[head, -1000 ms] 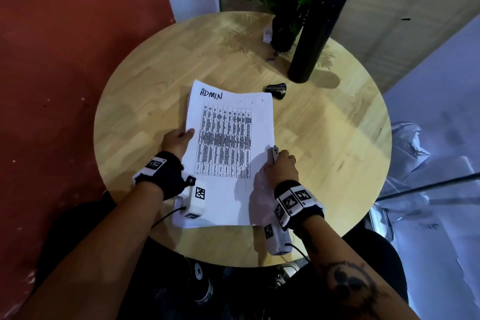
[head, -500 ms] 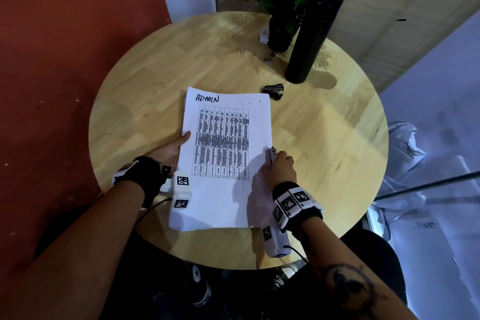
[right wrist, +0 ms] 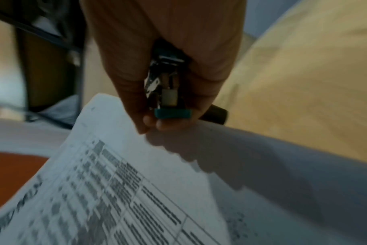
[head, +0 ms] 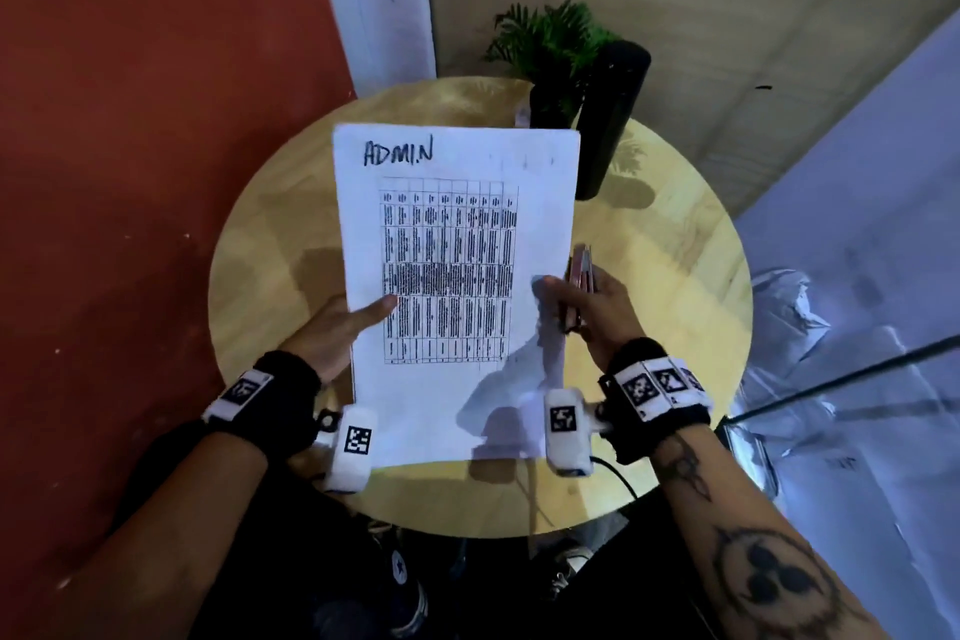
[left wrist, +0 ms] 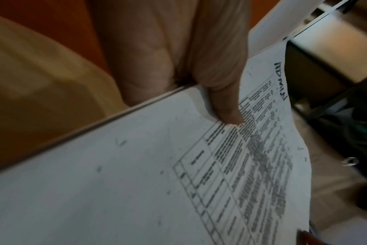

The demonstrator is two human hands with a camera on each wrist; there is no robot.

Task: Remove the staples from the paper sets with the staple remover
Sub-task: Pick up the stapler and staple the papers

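A white paper set, headed "ADMIN" above a printed table, is held up off the round wooden table. My left hand grips its left edge, thumb on top and fingers hidden beneath. My right hand pinches the right edge of the paper set. The same hand holds a small stapler-like tool in its curled fingers. In the right wrist view the tool shows metal parts and a coloured plastic end.
A tall black bottle and a small potted plant stand at the table's far edge, partly behind the raised sheet. A red wall is at the left. The floor drops away at the right.
The paper set has been lifted off the table and raised, with both hands on it. The small black object that lay near the bottle is now hidden behind the sheet.
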